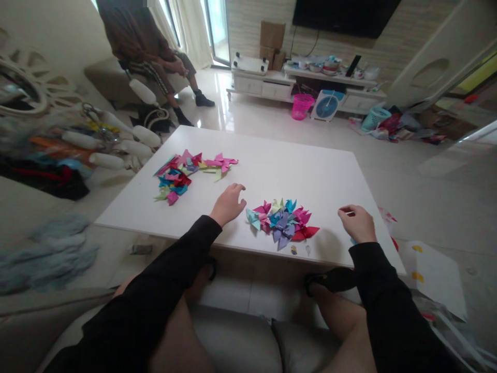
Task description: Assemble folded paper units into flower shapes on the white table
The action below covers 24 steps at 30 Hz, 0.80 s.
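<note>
A pile of folded paper cranes in purple, blue, pink, red and pale green lies near the front edge of the white table. Just left of it, my left hand hovers with thumb and fingers apart, holding nothing. My right hand is over the table's right side, fingertips pinched together; whether anything small is between them cannot be made out. A bit of light blue shows beside that wrist, mostly hidden. Farther left lies a second group of folded papers, with a pink folded piece at its right end.
Two small stickers mark the table's front edge. Across the room a person sits by the window. A pink basket and a blue fan stand before the TV cabinet. A white lamp stands close to the table's left side.
</note>
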Each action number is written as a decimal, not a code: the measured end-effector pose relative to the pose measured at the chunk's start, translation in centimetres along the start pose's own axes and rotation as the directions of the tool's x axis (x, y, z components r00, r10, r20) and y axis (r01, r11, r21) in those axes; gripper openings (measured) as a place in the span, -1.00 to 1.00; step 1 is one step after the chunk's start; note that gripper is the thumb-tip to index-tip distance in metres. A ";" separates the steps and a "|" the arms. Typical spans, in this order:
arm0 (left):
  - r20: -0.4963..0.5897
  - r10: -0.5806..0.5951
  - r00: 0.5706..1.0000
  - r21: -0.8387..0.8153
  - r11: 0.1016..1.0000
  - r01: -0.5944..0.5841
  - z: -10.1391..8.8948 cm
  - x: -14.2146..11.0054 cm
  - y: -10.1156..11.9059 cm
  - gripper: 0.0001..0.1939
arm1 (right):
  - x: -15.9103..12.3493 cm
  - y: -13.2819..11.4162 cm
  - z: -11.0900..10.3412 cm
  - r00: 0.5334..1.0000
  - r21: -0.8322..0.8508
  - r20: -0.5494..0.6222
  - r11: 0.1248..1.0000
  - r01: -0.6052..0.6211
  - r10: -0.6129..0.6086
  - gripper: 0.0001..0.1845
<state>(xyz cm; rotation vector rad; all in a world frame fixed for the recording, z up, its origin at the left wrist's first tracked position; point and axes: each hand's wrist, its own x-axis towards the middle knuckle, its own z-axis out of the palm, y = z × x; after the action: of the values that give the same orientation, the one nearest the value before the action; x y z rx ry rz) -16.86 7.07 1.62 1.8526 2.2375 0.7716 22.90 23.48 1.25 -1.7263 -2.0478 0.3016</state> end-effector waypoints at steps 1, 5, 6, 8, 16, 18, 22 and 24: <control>0.006 -0.072 0.997 0.041 0.997 0.072 -0.3 0.0 -1.1 -0.62 | 0.1 -0.5 0.2 1.000 0.015 0.004 1.000 0.011 -0.011 -0.73; 0.071 -0.408 0.910 0.272 0.886 0.376 -1.6 -0.8 -6.1 -0.47 | 0.4 -2.5 1.1 0.999 0.056 0.017 0.998 0.035 -0.036 -0.74; 0.093 -0.487 0.869 0.326 0.839 0.435 -1.9 -1.2 -7.4 -0.43 | 0.4 -3.0 1.2 0.999 0.066 0.017 0.997 0.047 -0.048 -0.74; 0.131 -0.611 0.781 0.411 0.750 0.518 -2.3 -2.1 -10.1 -0.35 | 0.5 -3.7 1.4 0.997 0.083 0.013 0.994 0.076 -0.077 -0.73; 0.181 -0.767 0.615 0.479 0.615 0.626 -2.9 -4.9 -17.5 -0.25 | 0.4 -5.2 2.1 0.995 0.115 0.010 0.989 0.095 -0.097 -0.75; 0.174 -0.775 0.608 0.469 0.608 0.640 -2.9 -5.1 -18.3 -0.25 | 0.4 -5.4 2.2 0.996 0.117 0.016 0.989 0.089 -0.091 -0.75; 0.198 -0.782 0.591 0.456 0.608 0.650 -2.9 -5.1 -19.0 -0.24 | 0.4 -5.4 2.2 0.996 0.117 0.024 0.990 0.084 -0.087 -0.76; 0.202 -0.780 0.592 0.460 0.610 0.646 -3.0 -5.0 -19.0 -0.25 | 0.4 -5.3 2.2 0.996 0.121 0.024 0.989 0.083 -0.087 -0.76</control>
<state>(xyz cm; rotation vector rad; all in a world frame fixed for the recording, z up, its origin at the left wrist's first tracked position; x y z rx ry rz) -33.61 -0.71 -5.74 0.8310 2.5989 -0.1430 17.17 23.12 1.79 -1.5680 -2.0730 0.4159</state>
